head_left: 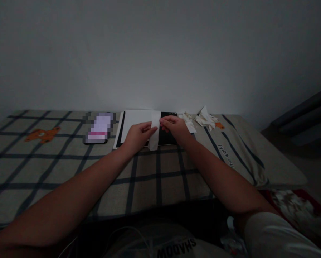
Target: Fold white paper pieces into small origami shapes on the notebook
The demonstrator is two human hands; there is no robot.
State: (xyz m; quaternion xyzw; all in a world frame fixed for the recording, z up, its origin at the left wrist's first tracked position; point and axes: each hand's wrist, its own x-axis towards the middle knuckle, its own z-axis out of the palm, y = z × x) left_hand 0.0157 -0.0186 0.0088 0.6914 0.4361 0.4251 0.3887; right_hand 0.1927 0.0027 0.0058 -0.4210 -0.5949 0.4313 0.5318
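Note:
A narrow white paper strip (155,134) stands between my two hands, over a black sheet or board (168,139). My left hand (139,135) pinches the strip from its left side, thumb in front. With bent fingers pressed together, my right hand (173,125) grips the strip's right edge near the middle. Left of the strip, a white sheet of paper (136,122) lies on the black board. The lower end of the strip hangs past the board's near edge. Fingertips partly cover the strip.
A phone (98,128) with a lit, blurred screen lies to the left on the checked cloth (109,186). Torn white paper scraps (205,118) are heaped right of the board. More scraps (291,204) lie at lower right, near a clear bottle (232,240). A wall (155,53) rises behind.

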